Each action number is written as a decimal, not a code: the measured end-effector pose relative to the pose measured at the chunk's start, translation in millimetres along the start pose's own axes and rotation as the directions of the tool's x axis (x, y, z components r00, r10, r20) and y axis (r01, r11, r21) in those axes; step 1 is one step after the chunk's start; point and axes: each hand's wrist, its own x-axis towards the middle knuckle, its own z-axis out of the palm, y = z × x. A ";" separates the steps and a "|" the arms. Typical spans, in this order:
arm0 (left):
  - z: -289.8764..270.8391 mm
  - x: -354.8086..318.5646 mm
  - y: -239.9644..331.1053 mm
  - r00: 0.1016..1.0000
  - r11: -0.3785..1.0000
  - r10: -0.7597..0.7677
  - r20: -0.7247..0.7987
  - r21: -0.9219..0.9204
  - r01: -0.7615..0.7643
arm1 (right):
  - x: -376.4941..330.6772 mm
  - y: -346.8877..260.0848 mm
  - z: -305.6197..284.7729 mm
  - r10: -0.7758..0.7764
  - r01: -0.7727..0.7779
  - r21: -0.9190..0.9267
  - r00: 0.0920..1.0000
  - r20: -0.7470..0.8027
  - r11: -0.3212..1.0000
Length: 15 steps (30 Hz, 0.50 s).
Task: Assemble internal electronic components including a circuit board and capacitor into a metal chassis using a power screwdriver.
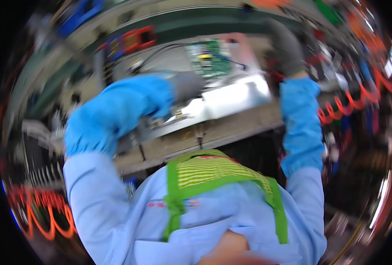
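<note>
My left hand (188,85), in a grey glove, is over the left part of a shiny metal panel (235,95). Motion blur hides its fingers, and whether it grips anything does not show. A green circuit board (211,64) with a yellow part on it sits just beyond, to the right of that hand. Reaching forward past the panel's right side is my right hand (288,48), also grey-gloved. It is smeared by motion, so its finger positions and any held thing cannot be made out. Blue sleeve covers run up both forearms.
Red and blue holders (132,40) stand at the back left of the workbench (244,121). A dark cable (160,49) runs to the circuit board. An orange coiled hose (350,106) hangs at right, and another orange coiled hose (50,216) at lower left.
</note>
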 end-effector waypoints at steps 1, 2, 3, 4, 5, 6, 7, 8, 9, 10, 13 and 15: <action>-9.2 -3.6 1.2 0.994 0.987 0.109 -0.031 0.120 -0.104 | -1.6 -21.9 -3.9 -0.233 0.193 -0.613 0.972 0.015 0.766; -18.8 -14.4 4.3 0.996 0.982 0.085 -0.033 0.171 -0.079 | -7.1 -51.8 5.0 -0.284 0.235 -0.731 0.957 0.059 0.641; -29.6 -23.7 5.9 0.999 0.983 0.035 0.031 0.178 -0.040 | -15.6 -64.5 16.6 -0.270 0.188 -0.689 0.963 -0.012 0.700; -42.1 -25.2 13.5 0.997 0.974 0.043 0.067 0.217 -0.057 | -28.1 -52.5 10.0 -0.415 0.293 -0.724 0.910 0.010 0.624; -35.6 -21.1 6.0 0.995 0.973 0.095 0.036 0.207 -0.101 | -44.9 -91.7 15.5 0.075 -0.089 -0.081 0.984 -0.162 0.993; -30.8 -25.0 -0.7 0.995 0.966 0.011 0.098 0.255 -0.036 | -68.2 -108.5 20.8 0.056 -0.062 -0.036 0.985 -0.166 0.997; -40.5 -19.5 12.1 0.996 0.987 0.053 0.072 0.149 -0.064 | -98.5 -117.3 17.4 0.046 -0.047 -0.004 0.982 -0.183 0.999; -26.2 -29.6 -5.6 0.995 0.992 0.091 -0.032 0.090 -0.088 | -126.1 -130.3 15.7 0.195 -0.184 0.130 0.977 -0.082 0.974; -9.8 -26.1 -23.5 0.978 0.992 0.081 -0.190 -0.078 -0.097 | -154.7 -135.3 10.4 0.340 -0.335 0.243 0.940 0.020 0.910; -17.7 -21.3 -14.8 0.970 0.984 0.115 -0.214 -0.107 -0.140 | -185.9 -125.7 7.1 0.377 -0.364 0.178 0.925 -0.043 0.914; -23.5 -15.9 -19.0 0.986 0.975 0.046 -0.157 0.223 -0.010 | -292.9 -76.6 2.3 0.567 -0.509 0.256 0.778 -0.271 0.821; -69.8 -10.6 76.1 0.982 0.919 -0.014 -0.190 0.385 0.088 | -374.9 -47.4 -3.3 0.642 -0.601 0.257 0.611 -0.463 0.757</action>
